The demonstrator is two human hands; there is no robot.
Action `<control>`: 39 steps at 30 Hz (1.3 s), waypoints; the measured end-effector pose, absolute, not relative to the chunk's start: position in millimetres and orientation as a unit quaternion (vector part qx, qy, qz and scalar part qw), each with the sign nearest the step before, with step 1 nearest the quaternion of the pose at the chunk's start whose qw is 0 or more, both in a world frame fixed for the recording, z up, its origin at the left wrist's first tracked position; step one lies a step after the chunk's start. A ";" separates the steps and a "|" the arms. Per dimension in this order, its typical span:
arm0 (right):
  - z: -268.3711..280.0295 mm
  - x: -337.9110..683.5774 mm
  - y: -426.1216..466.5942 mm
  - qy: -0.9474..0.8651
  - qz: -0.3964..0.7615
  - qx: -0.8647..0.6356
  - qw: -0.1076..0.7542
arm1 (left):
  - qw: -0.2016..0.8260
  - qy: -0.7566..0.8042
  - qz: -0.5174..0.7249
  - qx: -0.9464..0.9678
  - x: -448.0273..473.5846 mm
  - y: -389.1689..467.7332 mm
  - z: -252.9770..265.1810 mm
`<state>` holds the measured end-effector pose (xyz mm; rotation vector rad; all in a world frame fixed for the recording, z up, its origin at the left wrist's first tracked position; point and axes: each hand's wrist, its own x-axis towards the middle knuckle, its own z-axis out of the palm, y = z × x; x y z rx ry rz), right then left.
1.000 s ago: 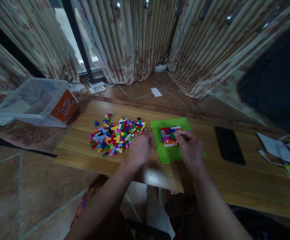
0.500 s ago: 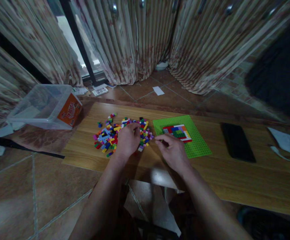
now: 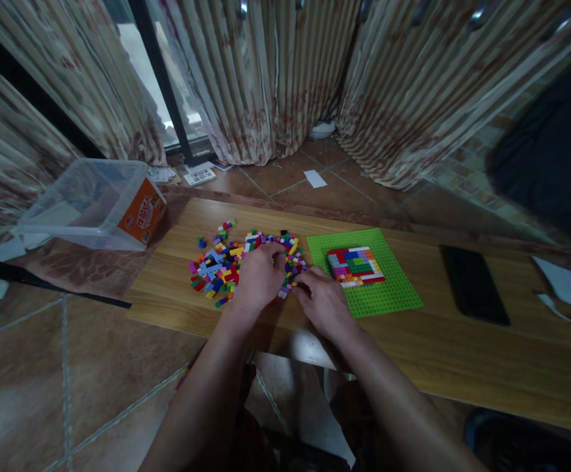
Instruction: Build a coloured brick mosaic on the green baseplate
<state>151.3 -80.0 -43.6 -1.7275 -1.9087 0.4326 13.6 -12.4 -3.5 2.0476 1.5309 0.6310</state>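
Observation:
A loose pile of small toy building bricks (image 3: 211,262) in many colours lies on the wooden table. Over its right part is my left hand (image 3: 260,272), fingers bent down and closed among the bricks; whatever they grip is hidden. At the pile's right edge, my right hand (image 3: 325,303) has thumb and fingertips drawn together close to a few bricks, and I cannot make out what is between them. Just beyond it a green studded baseplate (image 3: 396,288) carries a flat rectangle of joined bricks (image 3: 358,265), with red, white, blue, orange and green parts.
A black phone (image 3: 474,284) lies right of the baseplate on the table (image 3: 442,354). Farther right are a white paper (image 3: 568,278) and a cable (image 3: 565,313). A clear plastic bin (image 3: 93,203) with an orange label stands at the left. Curtains (image 3: 246,85) hang behind.
My right hand has moved left, away from the baseplate and to the edge of the brick pile. My left hand stays over the pile. The view has shifted slightly.

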 end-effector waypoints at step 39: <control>-33.4 245.8 -98.9 -0.620 0.143 -0.665 0.391 | 0.521 0.416 0.220 0.713 62.0 -40.1 -24.9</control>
